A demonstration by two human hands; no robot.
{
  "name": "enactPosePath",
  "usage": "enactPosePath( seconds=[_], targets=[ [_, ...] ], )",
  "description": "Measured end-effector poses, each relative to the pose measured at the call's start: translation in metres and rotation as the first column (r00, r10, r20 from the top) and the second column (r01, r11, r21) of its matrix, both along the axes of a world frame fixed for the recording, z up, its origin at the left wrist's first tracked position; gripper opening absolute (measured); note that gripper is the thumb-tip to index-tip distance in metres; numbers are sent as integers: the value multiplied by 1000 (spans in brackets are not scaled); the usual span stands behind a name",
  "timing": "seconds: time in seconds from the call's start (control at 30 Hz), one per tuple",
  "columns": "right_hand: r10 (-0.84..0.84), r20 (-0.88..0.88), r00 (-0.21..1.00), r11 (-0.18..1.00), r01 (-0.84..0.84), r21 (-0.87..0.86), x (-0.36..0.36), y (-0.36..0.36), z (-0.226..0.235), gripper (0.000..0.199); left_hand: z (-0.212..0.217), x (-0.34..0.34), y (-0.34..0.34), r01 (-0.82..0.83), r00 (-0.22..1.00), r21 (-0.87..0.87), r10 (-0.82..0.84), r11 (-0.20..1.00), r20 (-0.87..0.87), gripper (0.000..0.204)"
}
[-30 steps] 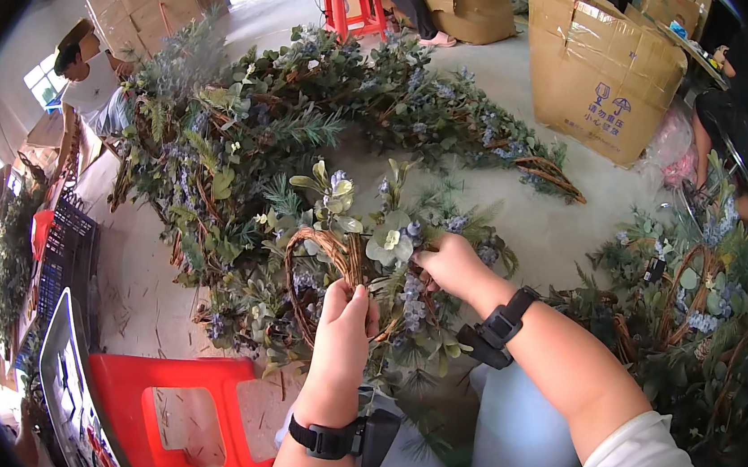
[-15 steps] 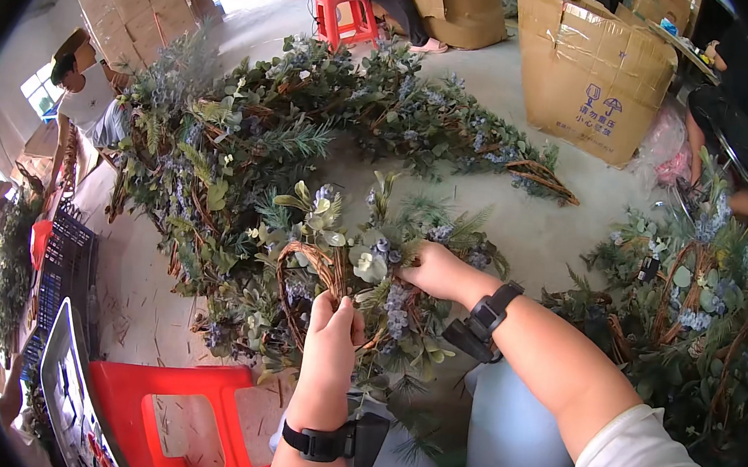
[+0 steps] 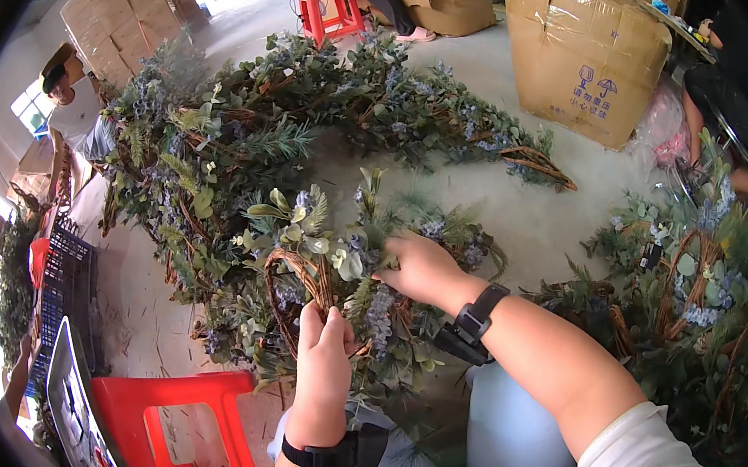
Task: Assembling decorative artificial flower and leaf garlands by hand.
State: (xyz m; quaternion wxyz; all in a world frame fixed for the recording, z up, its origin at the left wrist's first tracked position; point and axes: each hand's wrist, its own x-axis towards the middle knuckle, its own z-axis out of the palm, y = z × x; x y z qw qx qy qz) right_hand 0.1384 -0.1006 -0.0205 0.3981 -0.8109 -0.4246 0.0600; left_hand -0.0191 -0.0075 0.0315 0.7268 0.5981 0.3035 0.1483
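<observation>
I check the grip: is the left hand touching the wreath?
Touching. The head view shows the left hand with fingers pressed on the brown vine ring of the wreath.

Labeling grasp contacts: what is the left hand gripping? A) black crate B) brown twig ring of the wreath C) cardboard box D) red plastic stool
B: the left hand closes on the brown twig ring of the wreath on the lap, while the right hand reaches into its greenery; the red stool sits apart, lower left.
</observation>
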Motion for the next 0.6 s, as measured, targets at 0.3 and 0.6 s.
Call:
enactPosePath(
  seconds=[0.3,0.6],
  targets=[
    [-186,-211,960,977,204,66,0,10,-9,20,2,5,10,0,1000,33,0,999,13,20],
    [-87,-304,949,988,122,96,12,1,3,24,-2,4,14,34,998,-14,-33,999,60,23]
  ],
)
